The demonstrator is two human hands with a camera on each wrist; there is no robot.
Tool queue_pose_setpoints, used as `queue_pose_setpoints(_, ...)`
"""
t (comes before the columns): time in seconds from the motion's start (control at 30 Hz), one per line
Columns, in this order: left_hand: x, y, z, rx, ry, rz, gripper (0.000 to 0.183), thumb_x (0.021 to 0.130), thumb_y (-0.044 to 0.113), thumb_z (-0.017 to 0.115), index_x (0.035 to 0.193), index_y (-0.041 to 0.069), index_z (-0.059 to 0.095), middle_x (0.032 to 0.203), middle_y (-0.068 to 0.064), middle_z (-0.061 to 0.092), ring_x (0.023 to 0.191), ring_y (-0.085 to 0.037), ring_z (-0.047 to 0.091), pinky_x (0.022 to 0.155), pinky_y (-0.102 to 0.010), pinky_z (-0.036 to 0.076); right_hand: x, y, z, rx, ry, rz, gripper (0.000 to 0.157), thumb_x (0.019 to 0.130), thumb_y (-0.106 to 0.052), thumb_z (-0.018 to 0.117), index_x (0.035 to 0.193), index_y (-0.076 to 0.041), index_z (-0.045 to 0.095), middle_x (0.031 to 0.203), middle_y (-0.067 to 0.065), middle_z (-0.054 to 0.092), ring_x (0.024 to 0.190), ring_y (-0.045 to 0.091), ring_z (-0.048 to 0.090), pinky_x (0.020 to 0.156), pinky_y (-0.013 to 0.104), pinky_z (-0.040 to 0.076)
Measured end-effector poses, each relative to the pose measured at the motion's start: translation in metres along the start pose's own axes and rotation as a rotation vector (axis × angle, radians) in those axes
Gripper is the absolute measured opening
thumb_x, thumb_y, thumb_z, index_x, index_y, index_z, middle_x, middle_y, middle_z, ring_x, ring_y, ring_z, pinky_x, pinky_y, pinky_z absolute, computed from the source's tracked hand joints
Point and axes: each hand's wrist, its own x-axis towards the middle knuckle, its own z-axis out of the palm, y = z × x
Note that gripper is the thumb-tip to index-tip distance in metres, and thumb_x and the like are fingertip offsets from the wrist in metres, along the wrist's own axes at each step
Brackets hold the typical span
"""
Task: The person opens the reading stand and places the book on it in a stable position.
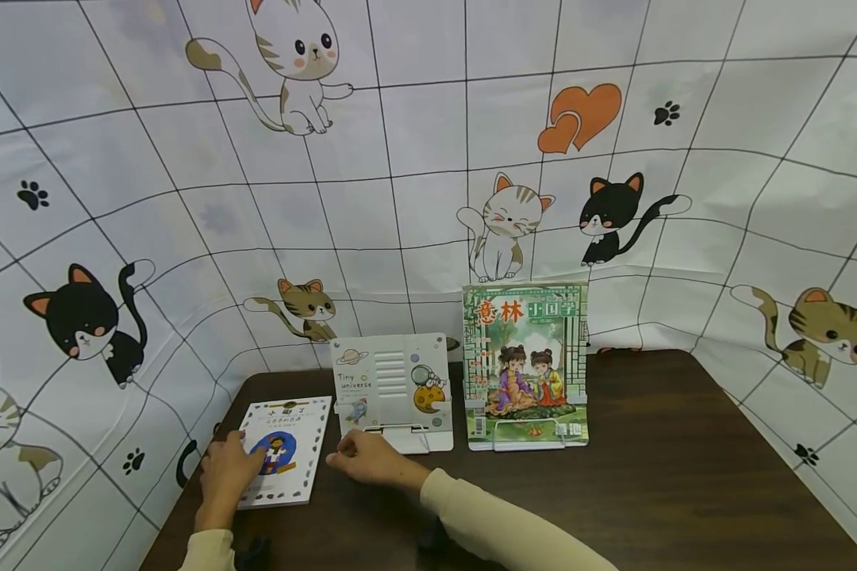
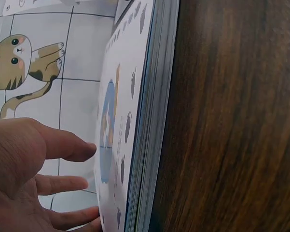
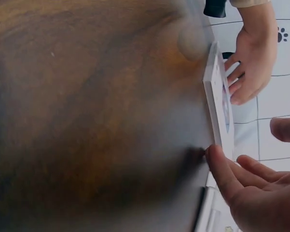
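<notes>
A white book [image 1: 314, 428] with a blue round picture on its cover lies flat at the table's left side. My left hand [image 1: 226, 476] is at its left edge. In the left wrist view the thumb reaches over the cover of the book [image 2: 135, 58], the other fingers spread along the far side. Just right of the book is my right hand [image 1: 378, 461], in front of a white "Tiny universe" book stand [image 1: 360, 388]. Seen from the right wrist, that hand [image 3: 260, 193] has loosely extended fingers near the tabletop by the book's end, with nothing held.
A green illustrated magazine [image 1: 524, 341] leans upright on a second stand with a wire clip [image 1: 528, 444], right of the white one. Dark wooden tabletop [image 1: 685, 476] extends to the right. Behind hangs a cat-patterned cloth [image 1: 428, 222].
</notes>
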Motion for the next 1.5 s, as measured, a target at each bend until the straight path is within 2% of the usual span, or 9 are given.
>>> queue_pose_setpoints(0.2,0.002,-0.004,0.002,-0.049,0.074,-0.035,0.062,0.097,0.018,0.059,0.144,-0.019,0.042,0.136,-0.047,0.05,0.124,-0.066,0.047,0.105,-0.074,0.039,-0.004,-0.005,0.006,0.14,-0.074,0.054,0.044,0.103,-0.032,0.07,0.134,-0.002,0.064,0.125,0.014,0.075,0.092,0.015,0.076,0.082,0.029,0.06)
queue_pose_setpoints(0.37,0.004,-0.007,0.004,-0.16,0.091,-0.056,0.061,0.097,0.017,0.058,0.14,-0.023,0.044,0.136,-0.046,0.052,0.125,-0.06,0.052,0.107,-0.068,0.042,-0.007,-0.005,0.008,0.181,-0.06,0.072,0.046,0.103,-0.03,0.071,0.137,-0.001,0.063,0.128,0.017,0.074,0.086,0.015,0.076,0.08,0.029,0.06)
queue_pose_setpoints(0.53,0.004,-0.011,0.004,-0.301,0.042,-0.168,0.064,0.101,0.02,0.056,0.146,-0.022,0.042,0.146,-0.045,0.045,0.134,-0.06,0.046,0.116,-0.068,0.038,-0.008,-0.002,0.008,0.195,-0.035,0.084,0.042,0.101,-0.027,0.072,0.134,-0.001,0.065,0.124,0.015,0.074,0.086,0.016,0.075,0.079,0.03,0.061)
queue_pose_setpoints(0.63,0.003,-0.012,0.006,-0.414,0.014,-0.192,0.064,0.104,0.019,0.055,0.151,-0.021,0.037,0.149,-0.044,0.042,0.132,-0.056,0.045,0.117,-0.068,0.037,-0.008,0.001,0.007,0.225,-0.033,0.091,0.041,0.101,-0.025,0.073,0.133,0.001,0.065,0.122,0.015,0.074,0.087,0.018,0.075,0.079,0.031,0.061)
queue_pose_setpoints(0.73,0.002,-0.014,0.009,-0.534,0.015,-0.182,0.064,0.106,0.017,0.053,0.157,-0.016,0.031,0.15,-0.041,0.042,0.126,-0.049,0.049,0.106,-0.063,0.047,-0.007,0.002,0.006,0.241,-0.033,0.09,0.041,0.101,-0.023,0.072,0.132,0.002,0.065,0.12,0.014,0.074,0.088,0.019,0.075,0.079,0.031,0.062)
queue_pose_setpoints(0.8,0.002,-0.015,0.012,-0.588,0.023,-0.176,0.063,0.108,0.016,0.052,0.159,-0.012,0.029,0.151,-0.038,0.042,0.124,-0.045,0.052,0.093,-0.049,0.053,-0.007,0.004,0.006,0.246,-0.033,0.088,0.04,0.101,-0.022,0.072,0.132,0.002,0.064,0.12,0.013,0.073,0.089,0.019,0.075,0.079,0.031,0.062)
queue_pose_setpoints(0.97,-0.002,-0.019,0.012,-0.681,0.029,-0.181,0.061,0.111,0.016,0.051,0.164,-0.004,0.027,0.157,-0.033,0.043,0.115,-0.033,0.058,0.07,-0.023,0.048,-0.005,0.009,0.007,0.248,-0.029,0.081,0.039,0.102,-0.021,0.071,0.132,0.002,0.063,0.119,0.013,0.072,0.088,0.018,0.075,0.079,0.031,0.063)
queue_pose_setpoints(1.2,-0.01,-0.019,0.006,-0.758,0.044,-0.168,0.06,0.111,0.015,0.053,0.165,0.002,0.029,0.158,-0.027,0.047,0.085,-0.002,0.061,0.068,-0.023,0.052,0.002,0.014,0.01,0.24,-0.021,0.08,0.039,0.101,-0.023,0.071,0.132,0.0,0.063,0.116,0.01,0.073,0.086,0.015,0.074,0.079,0.031,0.062)
queue_pose_setpoints(1.5,-0.024,-0.011,-0.001,-0.845,0.081,-0.119,0.057,0.111,0.01,0.055,0.162,0.002,0.033,0.151,-0.022,0.052,0.082,0.002,0.064,0.071,-0.023,0.054,0.006,0.002,0.004,0.268,-0.029,0.069,0.048,0.102,-0.026,0.071,0.141,0.001,0.059,0.118,0.011,0.072,0.089,0.023,0.075,0.079,0.034,0.062)
